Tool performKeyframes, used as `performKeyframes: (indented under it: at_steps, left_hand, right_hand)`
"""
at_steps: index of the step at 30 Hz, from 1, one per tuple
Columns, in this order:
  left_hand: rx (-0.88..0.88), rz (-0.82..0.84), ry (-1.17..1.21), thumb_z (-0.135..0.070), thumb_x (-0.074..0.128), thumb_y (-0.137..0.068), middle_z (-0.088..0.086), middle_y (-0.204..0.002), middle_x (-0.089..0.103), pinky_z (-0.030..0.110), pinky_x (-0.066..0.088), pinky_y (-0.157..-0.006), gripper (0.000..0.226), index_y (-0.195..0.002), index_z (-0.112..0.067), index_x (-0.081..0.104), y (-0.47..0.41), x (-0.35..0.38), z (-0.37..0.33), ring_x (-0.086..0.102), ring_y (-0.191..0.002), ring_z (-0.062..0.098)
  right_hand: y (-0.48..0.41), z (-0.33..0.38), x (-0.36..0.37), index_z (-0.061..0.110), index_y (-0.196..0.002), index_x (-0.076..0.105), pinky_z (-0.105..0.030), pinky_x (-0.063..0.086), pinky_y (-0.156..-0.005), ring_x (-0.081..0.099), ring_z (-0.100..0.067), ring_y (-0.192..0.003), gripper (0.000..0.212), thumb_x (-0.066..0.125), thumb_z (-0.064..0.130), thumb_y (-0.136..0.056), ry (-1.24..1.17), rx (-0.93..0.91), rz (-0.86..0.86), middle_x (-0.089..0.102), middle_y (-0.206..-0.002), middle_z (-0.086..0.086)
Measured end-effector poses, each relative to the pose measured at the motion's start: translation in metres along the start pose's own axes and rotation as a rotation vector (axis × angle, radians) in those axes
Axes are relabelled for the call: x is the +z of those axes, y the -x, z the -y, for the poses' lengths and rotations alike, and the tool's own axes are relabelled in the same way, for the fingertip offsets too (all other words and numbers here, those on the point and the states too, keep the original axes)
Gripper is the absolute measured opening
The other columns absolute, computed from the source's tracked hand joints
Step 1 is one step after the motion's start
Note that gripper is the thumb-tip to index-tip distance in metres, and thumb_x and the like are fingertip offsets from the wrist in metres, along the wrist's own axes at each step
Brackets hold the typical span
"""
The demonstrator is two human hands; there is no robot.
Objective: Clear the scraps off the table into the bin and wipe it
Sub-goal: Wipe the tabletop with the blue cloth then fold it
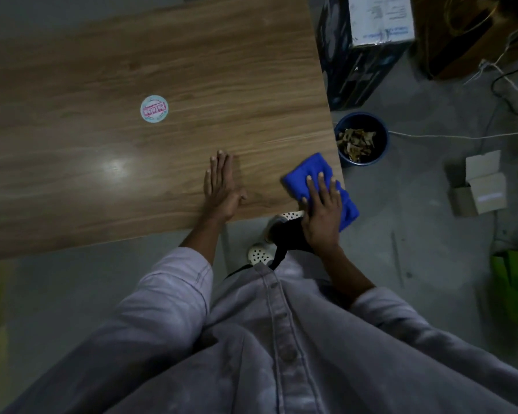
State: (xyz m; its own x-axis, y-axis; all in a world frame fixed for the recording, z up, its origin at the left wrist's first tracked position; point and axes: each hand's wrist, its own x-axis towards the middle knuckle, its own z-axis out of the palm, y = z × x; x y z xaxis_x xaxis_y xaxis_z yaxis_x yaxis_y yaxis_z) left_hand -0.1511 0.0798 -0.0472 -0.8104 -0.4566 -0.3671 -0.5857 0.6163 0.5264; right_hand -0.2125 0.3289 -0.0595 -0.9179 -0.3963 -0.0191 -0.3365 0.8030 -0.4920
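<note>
A wooden table point(162, 70) fills the upper left of the head view. My right hand point(322, 213) presses flat on a folded blue cloth point(310, 171) at the table's near right corner; part of the cloth hangs over the edge. My left hand point(220, 186) lies flat on the tabletop near the front edge, fingers together, holding nothing. A dark blue round bin point(383, 135) stands on the floor just right of the table, with brown scraps point(355, 141) inside it.
A round sticker point(154, 109) is on the tabletop. On the floor to the right are a dark printed carton point(359, 40), small cardboard boxes point(479, 186), white cables point(461, 135) and a green object point(515, 282). My feet in white perforated shoes point(259, 253) stand by the table's edge.
</note>
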Motion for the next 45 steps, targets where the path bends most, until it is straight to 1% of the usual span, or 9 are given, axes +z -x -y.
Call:
performKeyframes:
  at_steps: [5,9,14,20,28,31,35,42,45]
  left_hand:
    - [0.013,0.007,-0.258,-0.035,0.087,-0.065,0.005,-0.168,-0.018,0.039,-0.013,-0.123,0.128,-0.162,-0.031,0.003,0.006,0.002,0.005,-0.02,-0.154,0.021]
    - [-0.002,0.034,-0.254,-0.031,0.085,-0.065,0.003,-0.168,-0.022,0.04,-0.013,-0.123,0.127,-0.161,-0.034,0.001,0.004,0.003,-0.008,-0.023,-0.153,0.02]
    - [-0.052,0.009,-0.364,-0.039,0.084,-0.063,0.008,-0.167,-0.021,0.042,-0.011,-0.123,0.13,-0.161,-0.031,-0.002,0.004,0.008,-0.011,-0.021,-0.154,0.024]
    - [0.002,0.012,-0.286,-0.028,0.06,-0.063,0.008,-0.169,-0.011,0.04,-0.008,-0.124,0.111,-0.162,-0.029,0.01,0.007,0.0,-0.007,-0.013,-0.156,0.024]
    - [0.012,-0.059,-0.35,-0.022,0.062,-0.081,0.008,-0.17,-0.007,0.039,-0.009,-0.124,0.097,-0.162,-0.029,0.01,0.004,0.007,-0.005,-0.01,-0.156,0.025]
    - [-0.111,-0.098,-0.173,-0.04,0.051,-0.098,0.002,-0.17,-0.007,0.041,-0.007,-0.125,0.076,-0.161,-0.028,0.01,-0.003,0.01,-0.018,-0.011,-0.156,0.019]
    - [-0.2,-0.133,0.007,-0.052,0.028,-0.103,-0.005,-0.17,-0.008,0.042,-0.014,-0.124,0.064,-0.161,-0.03,0.014,-0.014,0.015,-0.038,-0.016,-0.155,0.014]
    - [-0.152,-0.226,-0.164,-0.055,0.0,-0.094,0.005,-0.17,-0.007,0.051,-0.01,-0.124,0.072,-0.161,-0.032,0.017,-0.045,0.001,-0.046,-0.013,-0.156,0.027]
    - [-0.162,-0.273,-0.145,-0.053,0.006,-0.098,0.005,-0.17,-0.002,0.047,-0.013,-0.124,0.07,-0.161,-0.024,0.018,-0.074,-0.008,-0.061,-0.009,-0.156,0.025]
  right_hand:
    - [0.015,-0.008,0.004,0.015,-0.153,0.043,-0.056,0.026,-0.121,0.02,-0.035,-0.154,0.054,0.05,0.014,-0.1,-0.042,-0.362,0.161,0.034,-0.163,-0.008]
    - [0.013,-0.046,-0.024,0.012,-0.152,0.045,-0.056,0.028,-0.121,0.022,-0.035,-0.153,0.051,0.043,0.013,-0.101,-0.045,-0.207,0.091,0.037,-0.161,-0.011]
    - [-0.016,0.013,0.004,0.013,-0.155,0.038,-0.056,0.013,-0.124,0.012,-0.042,-0.153,0.068,0.06,0.006,-0.091,-0.072,-0.101,0.105,0.027,-0.165,-0.015]
    - [0.002,0.024,0.01,0.028,-0.159,0.03,-0.052,0.011,-0.126,0.007,-0.033,-0.157,0.056,0.035,0.045,-0.107,0.087,-0.464,0.302,0.02,-0.169,-0.001]
    - [-0.054,0.042,0.002,0.031,-0.163,0.013,-0.054,-0.002,-0.126,-0.005,-0.033,-0.157,0.063,0.024,0.058,-0.106,0.156,0.107,0.12,0.002,-0.171,-0.002]
    - [-0.049,0.091,0.031,0.031,-0.163,0.009,-0.053,-0.006,-0.125,-0.011,-0.034,-0.156,0.064,0.021,0.055,-0.105,0.178,-0.063,0.27,-0.005,-0.171,-0.001]
    - [-0.054,0.065,0.022,0.031,-0.162,0.02,-0.054,0.011,-0.125,-0.001,-0.028,-0.157,0.063,0.027,0.055,-0.104,0.19,-0.373,0.351,0.008,-0.171,0.003]
    - [-0.143,0.036,0.001,0.033,-0.162,0.017,-0.057,-0.002,-0.125,-0.005,-0.035,-0.156,0.064,0.024,0.058,-0.104,0.165,0.115,0.175,0.004,-0.171,-0.002]
    - [-0.152,0.081,0.021,0.03,-0.163,0.013,-0.055,-0.012,-0.123,-0.011,-0.036,-0.155,0.07,0.024,0.057,-0.099,0.155,-0.12,0.379,-0.001,-0.171,-0.003]
